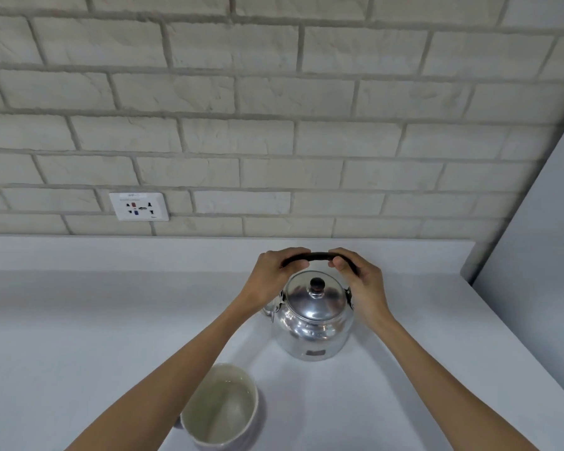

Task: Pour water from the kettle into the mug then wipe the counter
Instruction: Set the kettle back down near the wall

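Both hands are on the dark handle (319, 256) of the metal kettle (313, 323), which stands upright on the white surface (95, 336) near the brick wall (274, 109). The left hand (274, 281) has its grip closed around the left end of the handle: the fingers curl over the top and the thumb presses from the near side. The right hand (360, 281) does the same at the right end, with the thumb tip on the bar and the fingers wrapped over it. Between the two hands a short part of the handle stays bare. The handle stands up above the lid (315, 299), and the lid is on the kettle with its dark knob (317, 284) pointing up. The bottom of the kettle seems to rest on the surface, but I cannot tell this for sure. The mug (223, 408) stands on the same surface, nearer to the person and to the left of the kettle, just under the left forearm, apart from the kettle. It is pale inside, and I cannot tell if there is water in it. A white socket plate (139, 206) is on the wall to the left.
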`<state>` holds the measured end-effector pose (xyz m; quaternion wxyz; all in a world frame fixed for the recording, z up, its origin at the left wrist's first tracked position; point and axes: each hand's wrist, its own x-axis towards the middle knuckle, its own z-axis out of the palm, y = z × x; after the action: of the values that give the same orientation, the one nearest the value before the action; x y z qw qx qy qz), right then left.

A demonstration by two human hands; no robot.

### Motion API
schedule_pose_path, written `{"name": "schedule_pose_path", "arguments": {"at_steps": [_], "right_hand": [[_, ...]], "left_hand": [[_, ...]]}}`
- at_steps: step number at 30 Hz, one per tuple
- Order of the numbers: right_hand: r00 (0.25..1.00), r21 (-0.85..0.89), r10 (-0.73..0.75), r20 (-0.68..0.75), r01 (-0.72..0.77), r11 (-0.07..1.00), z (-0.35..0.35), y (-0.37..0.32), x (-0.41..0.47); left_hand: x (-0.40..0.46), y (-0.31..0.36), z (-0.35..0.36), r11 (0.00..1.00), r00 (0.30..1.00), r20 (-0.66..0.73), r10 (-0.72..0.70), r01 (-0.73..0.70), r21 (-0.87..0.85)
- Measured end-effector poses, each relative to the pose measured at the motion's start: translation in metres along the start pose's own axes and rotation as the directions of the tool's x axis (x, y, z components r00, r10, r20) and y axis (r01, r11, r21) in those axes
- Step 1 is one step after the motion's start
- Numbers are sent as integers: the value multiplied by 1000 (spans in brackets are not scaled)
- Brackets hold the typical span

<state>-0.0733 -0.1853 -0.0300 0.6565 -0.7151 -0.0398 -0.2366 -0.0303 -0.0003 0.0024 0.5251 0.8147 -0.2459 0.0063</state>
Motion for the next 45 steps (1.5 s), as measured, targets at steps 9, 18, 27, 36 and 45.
{"name": "schedule_pose_path", "arguments": {"at_steps": [9,18,27,36,45], "right_hand": [[1000,-11,28,-5,-28,1000,7,17,32],[1000,-27,-1,-3,1,1000,8,25,49],[983,-123,92,161,-72,990,-8,2,51],[978,-114,79,195,-57,992,-16,-60,32],[994,-2,-1,113,1,1000,-9,-111,-53]], "left_hand": [[35,-18,2,996,999,-24,39,-37,76],[50,-18,0,989,993,-2,118,-117,85],[52,-16,-8,1000,997,76,24,-25,3],[19,20,-28,997,994,105,21,-12,-80],[-82,55,-50,998,996,74,54,-51,-45]]}}
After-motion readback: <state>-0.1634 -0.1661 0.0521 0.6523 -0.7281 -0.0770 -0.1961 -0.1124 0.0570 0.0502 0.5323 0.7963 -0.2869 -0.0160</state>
